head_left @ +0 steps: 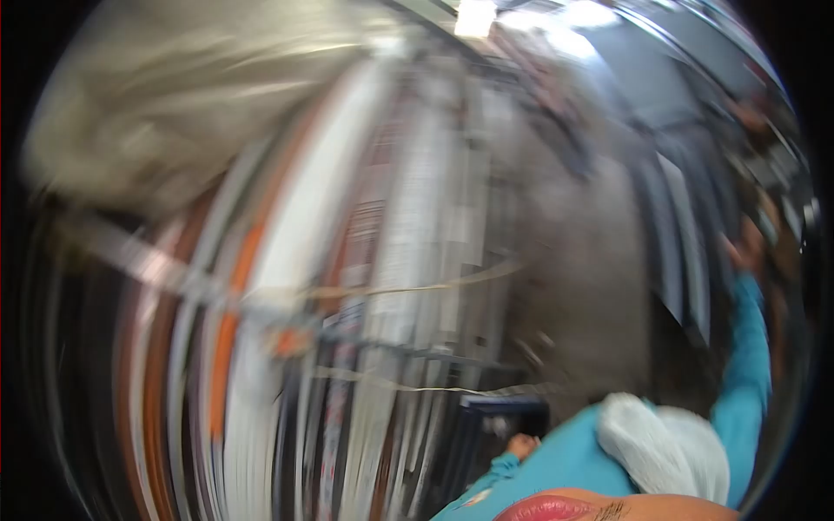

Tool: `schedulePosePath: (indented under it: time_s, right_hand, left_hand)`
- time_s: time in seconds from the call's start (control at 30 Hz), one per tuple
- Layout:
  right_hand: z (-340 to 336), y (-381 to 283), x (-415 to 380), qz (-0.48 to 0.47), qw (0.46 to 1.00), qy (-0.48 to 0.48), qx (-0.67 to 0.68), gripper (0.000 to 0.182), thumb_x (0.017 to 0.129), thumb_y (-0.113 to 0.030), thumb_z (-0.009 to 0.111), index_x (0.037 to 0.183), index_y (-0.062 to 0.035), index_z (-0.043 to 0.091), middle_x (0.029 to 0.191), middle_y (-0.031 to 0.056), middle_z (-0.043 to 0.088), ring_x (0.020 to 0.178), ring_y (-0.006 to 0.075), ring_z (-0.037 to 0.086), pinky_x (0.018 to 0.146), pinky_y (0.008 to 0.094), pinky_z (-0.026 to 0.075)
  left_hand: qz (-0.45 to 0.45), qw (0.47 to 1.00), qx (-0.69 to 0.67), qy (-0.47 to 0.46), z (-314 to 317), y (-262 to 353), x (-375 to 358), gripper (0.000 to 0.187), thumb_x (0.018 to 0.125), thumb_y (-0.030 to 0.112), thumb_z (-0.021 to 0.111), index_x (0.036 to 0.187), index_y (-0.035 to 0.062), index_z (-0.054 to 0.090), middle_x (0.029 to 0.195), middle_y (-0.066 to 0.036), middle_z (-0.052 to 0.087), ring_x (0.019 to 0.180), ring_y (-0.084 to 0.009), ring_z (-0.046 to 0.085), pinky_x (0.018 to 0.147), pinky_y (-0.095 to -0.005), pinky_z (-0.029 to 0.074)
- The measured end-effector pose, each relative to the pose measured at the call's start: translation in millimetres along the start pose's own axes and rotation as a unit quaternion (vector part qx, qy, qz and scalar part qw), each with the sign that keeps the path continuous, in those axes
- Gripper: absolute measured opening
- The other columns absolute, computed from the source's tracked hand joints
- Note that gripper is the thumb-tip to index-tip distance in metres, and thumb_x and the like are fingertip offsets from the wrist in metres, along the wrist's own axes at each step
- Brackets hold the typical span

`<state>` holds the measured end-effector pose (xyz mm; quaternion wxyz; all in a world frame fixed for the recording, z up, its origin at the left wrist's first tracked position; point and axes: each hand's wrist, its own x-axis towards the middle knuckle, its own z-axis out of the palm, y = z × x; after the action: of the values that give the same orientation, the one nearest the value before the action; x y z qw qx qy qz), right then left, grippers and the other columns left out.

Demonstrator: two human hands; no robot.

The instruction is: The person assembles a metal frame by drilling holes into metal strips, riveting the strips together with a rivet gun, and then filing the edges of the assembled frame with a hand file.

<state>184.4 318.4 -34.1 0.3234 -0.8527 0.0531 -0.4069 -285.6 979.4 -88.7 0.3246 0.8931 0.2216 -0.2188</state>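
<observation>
Across most of the blurred view ran upright streaks of white, grey and orange, perhaps racking (287,286), too smeared to count. At lower right, a teal-sleeved arm (749,347) stretched upward, its long axis near vertical, with white cloth (669,443) bunched beside it. Its hand (745,247) touched something indistinct; finger spread couldn't be told, and a second hand (521,445) was equally unclear.

A heavily blurred rack of white, orange and dark streaks (287,286) is seen filling the middle and left of the view, and its parts cannot be told apart. Above and to the left of the rack a pale beige mass (165,95) is shown, while a grey floor (591,260) is spread to its right. Bright ceiling lights (521,16) are found above the rack's upper right end.
</observation>
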Motion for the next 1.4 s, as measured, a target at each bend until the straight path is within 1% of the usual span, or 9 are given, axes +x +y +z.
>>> schedulePosePath:
  time_s: [0.17,0.23,0.33,0.43,0.57,0.67,0.77,1.2,1.4]
  right_hand:
    - [69,-66,66,0.037,0.952,-0.048,0.301,0.063,0.082,-0.018,0.070,0.136,-0.0028,0.042,0.126,0.0142,0.054,0.115,0.0243,0.054,0.099,0.0352,0.042]
    - [89,-164,79,0.169,0.830,0.029,0.530,0.065,0.083,-0.020,0.067,0.140,-0.0083,0.039,0.121,0.0120,0.057,0.104,0.0210,0.057,0.093,0.0330,0.044]
    - [-6,-385,91,0.079,0.677,-0.252,0.687,0.073,0.078,-0.030,0.067,0.140,-0.0063,0.037,0.113,0.0148,0.061,0.081,0.0159,0.057,0.070,0.0292,0.049]
    - [-12,-508,95,0.128,0.528,-0.303,0.783,0.058,0.080,-0.021,0.064,0.131,-0.0027,0.044,0.102,0.0108,0.061,0.078,0.0145,0.058,0.067,0.0281,0.049]
    - [-9,-655,162,0.052,0.462,-0.333,0.820,0.059,0.084,-0.015,0.064,0.135,-0.0032,0.038,0.097,0.0062,0.058,0.080,0.0147,0.058,0.067,0.0266,0.051]
    - [-40,-767,214,-0.040,0.483,-0.300,0.822,0.075,0.079,-0.021,0.064,0.143,-0.0023,0.030,0.105,0.0115,0.057,0.088,0.0194,0.057,0.089,0.0339,0.043]
    - [-82,-848,251,-0.060,0.534,-0.365,0.761,0.083,0.075,-0.014,0.066,0.148,-0.0100,0.026,0.104,0.0128,0.058,0.079,0.0193,0.059,0.068,0.0353,0.051]
    - [-76,-1080,342,-0.216,0.407,-0.292,0.838,0.083,0.067,-0.019,0.072,0.144,-0.0256,0.041,0.108,0.0110,0.066,0.089,0.0212,0.065,0.084,0.0300,0.050]
    - [-71,-1144,350,-0.322,0.612,-0.229,0.685,0.088,0.064,-0.031,0.071,0.145,-0.0269,0.038,0.126,0.0177,0.058,0.116,0.0304,0.056,0.100,0.0348,0.042]
  left_hand:
    - [-0.026,0.994,-0.095,0.050,-7,10,-4,0.028,0.080,0.033,0.071,0.077,0.0063,0.066,0.079,-0.011,0.067,0.076,-0.0193,0.063,0.071,-0.0349,0.052]
    - [-0.010,0.987,-0.112,0.112,-42,30,-16,0.027,0.080,0.033,0.071,0.077,0.0063,0.066,0.079,-0.011,0.067,0.076,-0.0192,0.063,0.071,-0.0347,0.052]
    - [0.026,0.971,-0.132,0.198,-97,59,-24,0.027,0.080,0.032,0.071,0.077,0.0062,0.066,0.078,-0.010,0.067,0.075,-0.0190,0.063,0.070,-0.0345,0.051]
    - [0.072,0.950,-0.142,0.269,-150,88,-28,0.026,0.081,0.032,0.071,0.077,0.0061,0.065,0.078,-0.010,0.066,0.075,-0.0189,0.063,0.070,-0.0343,0.051]
    - [0.114,0.926,-0.144,0.329,-214,123,-34,0.026,0.081,0.031,0.070,0.077,0.0060,0.065,0.078,-0.010,0.066,0.075,-0.0186,0.062,0.069,-0.0341,0.051]
    - [0.131,0.913,-0.142,0.359,-251,141,-31,0.025,0.081,0.030,0.070,0.077,0.0059,0.065,0.078,-0.010,0.066,0.074,-0.0185,0.062,0.069,-0.0339,0.051]
    - [0.133,0.903,-0.140,0.384,-284,152,-25,0.025,0.081,0.030,0.070,0.077,0.0058,0.064,0.077,-0.010,0.065,0.074,-0.0183,0.062,0.069,-0.0337,0.051]
    - [0.088,0.854,-0.125,0.497,-439,188,45,0.023,0.082,0.027,0.069,0.078,0.0054,0.063,0.077,-0.009,0.064,0.073,-0.0176,0.061,0.067,-0.0328,0.050]
    - [0.054,0.833,-0.131,0.535,-485,189,72,0.022,0.082,0.026,0.069,0.078,0.0053,0.062,0.076,-0.009,0.063,0.072,-0.0173,0.060,0.067,-0.0324,0.050]
